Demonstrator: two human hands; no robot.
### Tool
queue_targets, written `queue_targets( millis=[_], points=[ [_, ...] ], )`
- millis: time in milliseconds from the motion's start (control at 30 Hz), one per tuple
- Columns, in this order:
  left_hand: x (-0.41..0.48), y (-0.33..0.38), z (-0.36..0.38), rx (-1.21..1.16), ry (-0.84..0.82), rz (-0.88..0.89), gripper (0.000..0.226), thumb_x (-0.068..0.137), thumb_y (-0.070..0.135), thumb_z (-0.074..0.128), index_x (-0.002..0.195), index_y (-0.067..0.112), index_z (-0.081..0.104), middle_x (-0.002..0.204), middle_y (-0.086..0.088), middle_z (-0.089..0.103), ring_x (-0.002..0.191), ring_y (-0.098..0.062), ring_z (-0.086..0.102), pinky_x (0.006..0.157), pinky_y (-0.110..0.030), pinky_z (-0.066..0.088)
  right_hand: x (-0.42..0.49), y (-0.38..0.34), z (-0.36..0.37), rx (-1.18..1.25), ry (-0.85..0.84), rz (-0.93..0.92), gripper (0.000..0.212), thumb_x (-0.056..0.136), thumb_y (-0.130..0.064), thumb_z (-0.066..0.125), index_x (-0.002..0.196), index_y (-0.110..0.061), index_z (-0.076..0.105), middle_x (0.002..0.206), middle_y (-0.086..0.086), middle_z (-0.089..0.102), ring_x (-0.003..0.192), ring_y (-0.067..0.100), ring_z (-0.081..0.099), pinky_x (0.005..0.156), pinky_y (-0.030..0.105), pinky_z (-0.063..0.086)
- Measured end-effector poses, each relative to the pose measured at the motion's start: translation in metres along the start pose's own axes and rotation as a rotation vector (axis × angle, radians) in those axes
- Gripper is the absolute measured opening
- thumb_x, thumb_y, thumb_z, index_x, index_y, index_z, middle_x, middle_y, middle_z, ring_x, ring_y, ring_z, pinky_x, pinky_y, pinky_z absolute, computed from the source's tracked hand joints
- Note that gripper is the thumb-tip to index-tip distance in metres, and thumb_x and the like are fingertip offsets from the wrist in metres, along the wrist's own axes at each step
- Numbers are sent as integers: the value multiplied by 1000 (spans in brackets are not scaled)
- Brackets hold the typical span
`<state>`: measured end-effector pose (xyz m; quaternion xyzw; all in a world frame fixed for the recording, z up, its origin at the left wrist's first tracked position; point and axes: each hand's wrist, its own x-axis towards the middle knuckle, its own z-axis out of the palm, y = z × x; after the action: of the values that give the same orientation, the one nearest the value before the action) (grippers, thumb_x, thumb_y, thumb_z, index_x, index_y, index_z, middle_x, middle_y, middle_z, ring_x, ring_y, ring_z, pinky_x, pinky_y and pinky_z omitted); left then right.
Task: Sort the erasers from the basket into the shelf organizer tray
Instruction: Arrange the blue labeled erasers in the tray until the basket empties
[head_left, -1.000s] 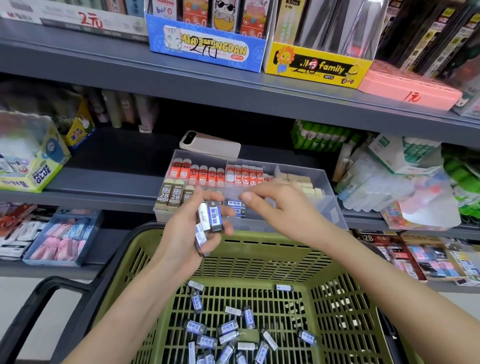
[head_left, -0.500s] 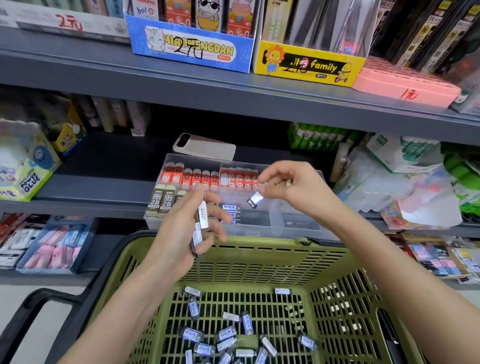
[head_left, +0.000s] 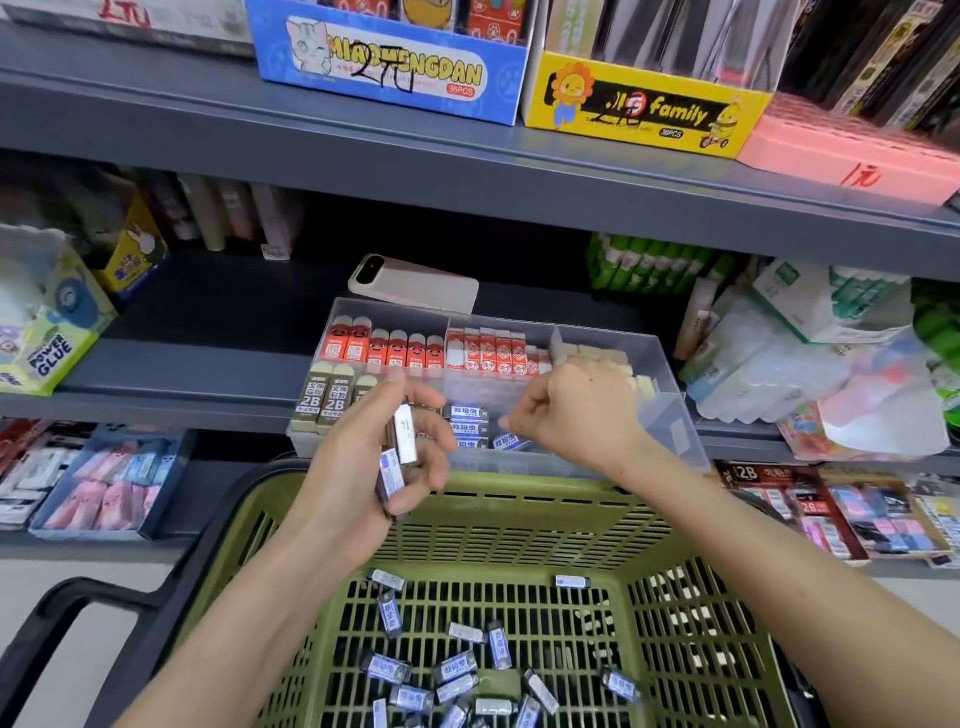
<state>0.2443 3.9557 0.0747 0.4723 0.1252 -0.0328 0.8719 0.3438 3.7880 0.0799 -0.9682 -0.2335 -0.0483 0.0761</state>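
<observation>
Holding: my left hand (head_left: 358, 462) is clamped on a small bunch of blue-sleeved erasers (head_left: 404, 441), fingers curled round them, above the far rim of the basket (head_left: 493, 519).
Right hand: my right hand (head_left: 566, 415) is over the front middle compartment of the tray (head_left: 675, 415), fingers curled, tips just at a tilted eraser (head_left: 511, 442). I cannot tell whether I grip it or it lies loose.
Front middle compartment: stacked blue erasers (head_left: 467, 428) lie flat just beside the tilted one.
Other compartments: brown 2B erasers (head_left: 327, 400) stand front left, red-sleeved erasers (head_left: 374, 345) fill the back row, and pale erasers (head_left: 597, 358) sit back right.
Tray: clear plastic, standing on the grey shelf (head_left: 208, 364) just beyond the basket.
Basket: green and slatted, below both hands, with loose erasers (head_left: 457, 670) scattered over its floor.
Behind the tray: a phone (head_left: 415, 283) lies flat on the shelf, near the tray's back wall.
</observation>
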Motion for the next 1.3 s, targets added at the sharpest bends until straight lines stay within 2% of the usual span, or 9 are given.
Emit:
queue_targets(
  millis=[200, 533, 700, 800, 867, 933, 1100, 1167, 1300],
  points=[
    [-3, 0, 1, -72, -66, 6, 40, 92, 41, 42, 94, 5, 59, 65, -12, 57, 48, -17, 49, 33, -17, 28, -3, 5, 3, -143, -127, -62, 51, 86, -63, 41, 71, -26, 71, 89, -6, 70, 113, 19, 45, 87, 36, 24],
    [-7, 1, 4, -14, -112, 8, 51, 88, 50, 40, 110, 7, 54, 71, -12, 59, 52, -16, 49, 34, -19, 29, -13, -1, -7, -284, -162, -175, 69, 95, -54, 14, 73, -20, 69, 57, -11, 33, 82, 15, 29, 67, 32, 6],
    [-6, 0, 3, -5, -115, 0, 57, 87, 54, 38, 114, 6, 52, 72, -17, 60, 48, -17, 47, 32, -19, 29, -22, -14, -26, 72, 51, -179, 40, 96, -48, 36, 89, -31, 72, 78, -13, 62, 90, 17, 48, 76, 32, 18],
    [-7, -2, 5, 86, -123, 17, 60, 89, 57, 33, 114, 8, 55, 72, -17, 59, 48, -20, 39, 33, -19, 25, -27, -34, -38, 471, -5, -233, 25, 90, -46, 52, 107, -36, 68, 87, -19, 65, 91, 9, 48, 85, 30, 25],
    [-9, -3, 8, 133, -128, 32, 58, 89, 59, 33, 113, 12, 59, 75, -18, 53, 47, -20, 37, 33, -20, 23, -28, -48, -39, 457, -56, -272, 27, 87, -46, 58, 109, -33, 68, 91, -15, 67, 94, 10, 49, 91, 29, 27],
    [-10, -4, 9, 150, -143, 30, 57, 89, 59, 32, 114, 13, 56, 73, -17, 54, 44, -16, 41, 33, -20, 24, -28, -53, -40, 442, -91, -288, 20, 84, -39, 64, 100, -29, 69, 91, -9, 67, 92, 11, 49, 89, 29, 31],
    [-12, 1, 2, 75, -106, 1, 45, 88, 44, 48, 112, 8, 56, 74, -15, 61, 54, -16, 50, 39, -18, 33, -16, -26, -51, 954, -128, -62, 15, 76, -15, 75, 82, -26, 67, 71, -14, 63, 64, -7, 51, 64, 9, 39],
    [-11, 3, -2, 41, -103, 1, 30, 82, 22, 61, 108, 6, 59, 76, -14, 61, 61, -18, 54, 47, -22, 37, -7, -6, -51, 879, -112, 54, 21, 73, -14, 78, 89, -21, 67, 73, -11, 62, 64, -2, 51, 64, 12, 40],
    [-6, 4, -7, -42, -103, 11, 50, 57, -7, 54, 104, 5, 62, 82, -13, 64, 75, -21, 60, 58, -28, 46, 10, 13, -37, 373, -177, 42, 18, 69, -23, 81, 82, -24, 69, 84, -9, 67, 84, 11, 57, 81, 28, 42]
  ],
)
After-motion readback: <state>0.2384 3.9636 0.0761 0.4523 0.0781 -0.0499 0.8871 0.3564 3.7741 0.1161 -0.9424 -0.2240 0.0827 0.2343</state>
